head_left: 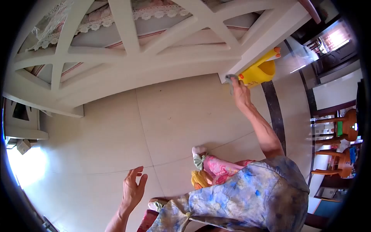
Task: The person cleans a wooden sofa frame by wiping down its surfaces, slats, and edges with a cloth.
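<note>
My right hand [241, 92] reaches forward, its fingers closed around a small grey cloth [231, 80]. The cloth touches the foot of the white bed frame's corner post [247, 58]. Just beyond that hand is a yellow plastic container [261, 73] with orange parts and red markings, partly behind the post. Over the floor at the lower left hovers my left hand [133, 188], its fingers apart and nothing in them. A yellow and orange bundle [200, 179] lies by my legs; I cannot make out what it is.
A white bed frame [154, 69] with curved openwork spans the top, lace-edged bedding behind it. Pale tiled floor [116, 135] lies below, with a dark stripe [275, 112] at right. Wooden chairs [340, 162] stand at far right. A white piece of furniture [25, 133] is at left.
</note>
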Motion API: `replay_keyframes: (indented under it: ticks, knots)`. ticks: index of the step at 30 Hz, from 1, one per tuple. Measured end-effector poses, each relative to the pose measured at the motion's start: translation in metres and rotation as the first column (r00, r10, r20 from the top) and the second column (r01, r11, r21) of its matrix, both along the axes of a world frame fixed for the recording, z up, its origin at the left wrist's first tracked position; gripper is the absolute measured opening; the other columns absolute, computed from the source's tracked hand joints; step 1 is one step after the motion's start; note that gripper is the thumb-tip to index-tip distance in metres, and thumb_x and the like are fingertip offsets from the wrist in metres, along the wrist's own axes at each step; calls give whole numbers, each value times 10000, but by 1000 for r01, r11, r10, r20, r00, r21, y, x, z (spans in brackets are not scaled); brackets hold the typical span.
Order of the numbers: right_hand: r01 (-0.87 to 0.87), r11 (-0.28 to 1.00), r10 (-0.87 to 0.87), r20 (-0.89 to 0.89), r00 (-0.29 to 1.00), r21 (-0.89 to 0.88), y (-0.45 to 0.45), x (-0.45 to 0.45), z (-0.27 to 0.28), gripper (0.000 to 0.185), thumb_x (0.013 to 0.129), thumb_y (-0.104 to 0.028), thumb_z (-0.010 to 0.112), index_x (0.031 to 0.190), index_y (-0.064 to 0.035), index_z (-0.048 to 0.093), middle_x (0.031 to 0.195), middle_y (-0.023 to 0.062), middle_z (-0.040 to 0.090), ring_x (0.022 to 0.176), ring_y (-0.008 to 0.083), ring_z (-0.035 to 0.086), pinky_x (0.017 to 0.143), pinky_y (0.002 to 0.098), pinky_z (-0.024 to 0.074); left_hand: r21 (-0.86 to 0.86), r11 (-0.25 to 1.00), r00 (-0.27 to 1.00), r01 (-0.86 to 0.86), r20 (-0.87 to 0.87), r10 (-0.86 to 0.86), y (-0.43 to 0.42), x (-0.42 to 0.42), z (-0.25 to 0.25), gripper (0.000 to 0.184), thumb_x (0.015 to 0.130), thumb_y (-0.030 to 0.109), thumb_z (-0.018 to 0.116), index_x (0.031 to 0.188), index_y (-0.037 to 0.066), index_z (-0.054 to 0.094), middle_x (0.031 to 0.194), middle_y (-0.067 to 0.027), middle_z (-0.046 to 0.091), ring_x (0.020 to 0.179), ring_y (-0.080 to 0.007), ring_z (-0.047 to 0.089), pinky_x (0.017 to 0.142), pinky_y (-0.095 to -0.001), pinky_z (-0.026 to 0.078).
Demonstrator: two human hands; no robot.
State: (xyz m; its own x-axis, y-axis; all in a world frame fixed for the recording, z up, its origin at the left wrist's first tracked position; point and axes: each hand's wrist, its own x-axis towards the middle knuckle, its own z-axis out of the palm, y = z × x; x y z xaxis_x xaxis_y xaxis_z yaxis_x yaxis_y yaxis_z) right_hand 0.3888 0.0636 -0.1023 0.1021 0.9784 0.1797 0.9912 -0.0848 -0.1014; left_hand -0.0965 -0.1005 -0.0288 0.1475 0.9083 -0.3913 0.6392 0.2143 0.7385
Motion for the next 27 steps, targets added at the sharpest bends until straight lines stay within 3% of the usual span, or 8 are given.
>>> replay_keyframes:
  ticks: [1, 3, 5, 7, 11, 15, 18, 27]
  knots:
    - [-3, 1000, 3, -7, 1000, -11, 0, -9, 7, 348, 849, -127, 572, 1189, -83, 512, 1003, 272, 564, 851, 377, 603, 647, 431, 496, -40, 999, 1000, -9, -6, 9, -7, -6, -1, 262, 865, 158, 586, 1099, 42, 582, 1015, -129, 638, 907, -224, 620, 752, -345, 485]
    - [-78, 933, 91, -20, 996, 352, 11, -22, 24, 316, 842, -112, 579, 1151, -77, 523, 947, 235, 569, 743, 390, 600, 618, 432, 492, -30, 1000, 1000, -7, -13, 7, -20, -14, -9, 257, 855, 148, 593, 1082, 29, 575, 983, -158, 632, 875, -249, 631, 708, -351, 491]
    - [-115, 889, 105, 47, 993, 443, 29, -21, 40, 290, 837, -110, 591, 1113, -51, 523, 907, 232, 564, 715, 388, 595, 598, 445, 485, -21, 1000, 1000, -9, -18, 9, -35, -16, -14, 253, 845, 138, 601, 1064, 16, 568, 952, -188, 625, 843, -275, 641, 663, -358, 497]
    - [48, 878, -100, 85, 991, 476, 51, -11, 45, 215, 843, -107, 575, 1037, -33, 517, 904, 223, 555, 713, 385, 594, 582, 449, 486, -85, 995, 998, -61, 24, 63, -48, -16, -18, 254, 841, 140, 609, 1055, 8, 571, 952, -183, 629, 850, -267, 647, 659, -349, 497]
    - [54, 870, -119, 101, 988, 491, 78, -17, 20, 117, 870, -128, 545, 949, -43, 523, 879, 220, 559, 726, 416, 586, 587, 474, 465, -226, 956, 976, -185, 70, 205, -63, -17, -22, 288, 871, 177, 579, 1104, 9, 569, 991, -166, 638, 883, -238, 638, 701, -344, 499]
    - [-3, 902, -62, 136, 989, 432, 82, -76, 18, 96, 853, -124, 557, 883, -43, 515, 834, 217, 557, 652, 412, 593, 530, 476, 480, -193, 938, 935, -290, 153, 320, -69, -21, -45, 310, 887, 196, 560, 1137, 13, 563, 1014, -159, 639, 916, -232, 627, 773, -345, 492]
    - [-243, 881, 197, 152, 969, 406, 80, -103, 34, 98, 824, -75, 557, 841, 4, 502, 800, 211, 545, 540, 354, 594, 457, 422, 487, -256, 910, 893, -327, 231, 386, -66, 1, -26, 328, 901, 210, 550, 1157, 6, 551, 1039, -162, 636, 957, -233, 617, 832, -349, 480]
    - [-578, 783, 527, 246, 813, 233, 99, -221, 45, 128, 692, 10, 579, 802, 38, 521, 727, 185, 554, 513, 286, 593, 409, 342, 477, -371, 817, 742, -442, 361, 565, -68, -13, -36, 407, 923, 303, 543, 1184, -9, 520, 1053, -150, 635, 1001, -199, 591, 847, -308, 463]
